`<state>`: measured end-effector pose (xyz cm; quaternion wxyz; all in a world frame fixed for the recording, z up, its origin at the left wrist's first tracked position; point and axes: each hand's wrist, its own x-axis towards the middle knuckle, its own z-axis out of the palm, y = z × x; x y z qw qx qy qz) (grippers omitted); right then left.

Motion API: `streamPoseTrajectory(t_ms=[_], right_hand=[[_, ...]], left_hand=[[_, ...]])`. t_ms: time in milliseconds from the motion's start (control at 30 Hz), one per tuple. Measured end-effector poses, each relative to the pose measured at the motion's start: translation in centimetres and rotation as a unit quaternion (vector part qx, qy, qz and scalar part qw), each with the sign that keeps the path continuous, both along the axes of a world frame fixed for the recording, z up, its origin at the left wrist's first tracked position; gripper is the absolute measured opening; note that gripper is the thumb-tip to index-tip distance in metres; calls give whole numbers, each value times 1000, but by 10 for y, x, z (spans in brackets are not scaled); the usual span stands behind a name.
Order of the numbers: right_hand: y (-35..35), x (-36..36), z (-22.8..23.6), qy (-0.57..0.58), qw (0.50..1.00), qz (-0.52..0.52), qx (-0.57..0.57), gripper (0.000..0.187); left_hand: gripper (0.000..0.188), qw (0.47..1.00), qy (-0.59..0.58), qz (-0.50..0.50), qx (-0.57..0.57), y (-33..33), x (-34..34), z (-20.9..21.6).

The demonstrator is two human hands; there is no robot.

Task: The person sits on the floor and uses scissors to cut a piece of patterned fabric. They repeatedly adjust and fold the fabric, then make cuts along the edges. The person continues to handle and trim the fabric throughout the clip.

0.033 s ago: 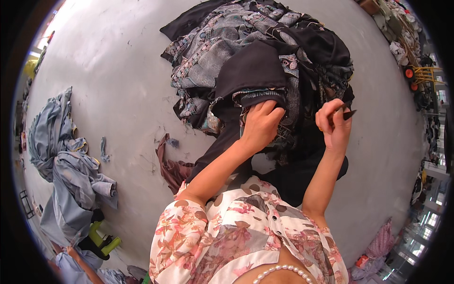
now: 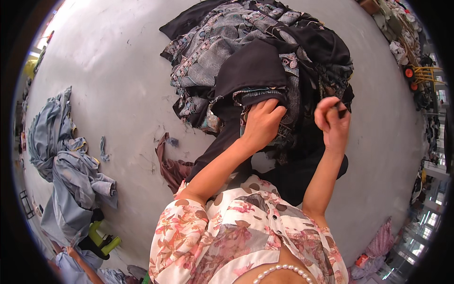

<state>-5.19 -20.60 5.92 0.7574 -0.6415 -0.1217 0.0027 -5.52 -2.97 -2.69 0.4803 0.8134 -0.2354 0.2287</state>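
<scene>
A big heap of black and grey patterned garments [image 2: 203,71] lies on the floor in front of me. At its near side, my left hand [image 2: 262,122] is closed, pinching the folded black edge [image 2: 259,98] of one garment. Its fingertips are partly tucked behind that cloth. To the right, raised beside the heap and apart from the garment, my right hand [image 2: 333,120] curls its fingers around small dark thread snips [image 2: 342,113]. Only a little of the snips shows, blurred; the earlier frame shows their two pointed blades.
A brown cloth [image 2: 171,165] lies by my left forearm. Farther left is a pile of blue-grey garments [image 2: 61,151], with a green and black object [image 2: 105,244] below it. Another person's arm [image 2: 85,265] shows at lower left. A yellow-framed cart [image 2: 423,75] stands far right.
My right hand has turned slightly, so the snips' blades no longer stick out to the right and are mostly hidden. My left hand stays on the black edge.
</scene>
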Motion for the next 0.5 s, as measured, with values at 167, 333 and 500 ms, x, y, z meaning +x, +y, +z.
streamPoseTrajectory(t_ms=[167, 333, 500], right_hand=[[30, 4, -21, 18, 935, -169, -310, 30], [6, 5, -38, 19, 943, -267, -197, 27], [-7, -9, -42, 65, 947, -260, -175, 22]], left_hand=[[17, 1000, -20, -11, -2, -19, 4, 4], [11, 866, 255, 4, -430, 38, 58, 19], [19, 733, 284, 50, -616, 122, 131, 16]])
